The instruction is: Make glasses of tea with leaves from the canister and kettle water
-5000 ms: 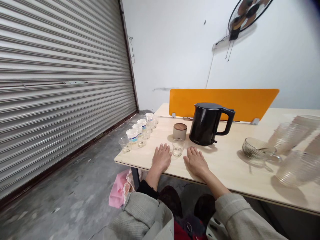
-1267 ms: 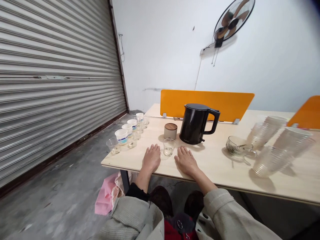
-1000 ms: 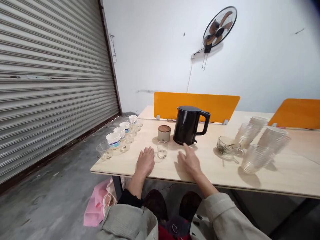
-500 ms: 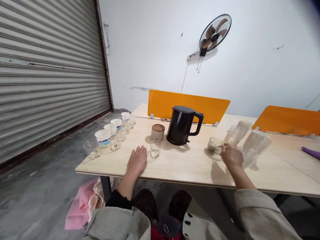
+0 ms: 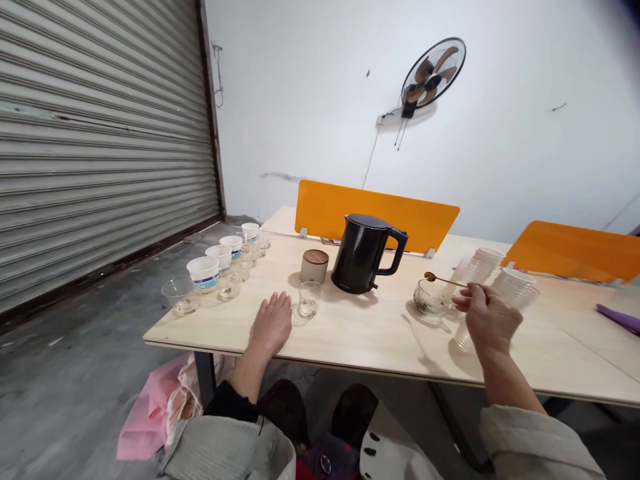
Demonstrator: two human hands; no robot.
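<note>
In my right hand (image 5: 493, 319) is a gold-coloured spoon (image 5: 443, 279), pinched by its handle. Its bowl hangs just above a patterned glass cup (image 5: 426, 297), which stands on a clear saucer (image 5: 440, 323). The spoon's bowl looks dark inside; what it carries is too small to tell. My left hand (image 5: 273, 325) lies flat on the table, fingers stretched out. Right beside it stands a clear plastic cup (image 5: 308, 303) with a few dark bits at the bottom. A black kettle (image 5: 365, 257) stands between my hands, near a grey jar (image 5: 314, 270) with a wooden lid.
Along the table's left side stand white paper cups (image 5: 203, 275) and clear cups (image 5: 181, 297), several of each. Stacked clear cups (image 5: 515, 288) are behind and partly hidden by my right hand. An orange divider (image 5: 375, 213) runs along the back. A purple item (image 5: 620, 318) lies far right.
My right hand has lifted from the glass cup and moved right, bringing the spoon up out of it. The left hand stays flat in place.
</note>
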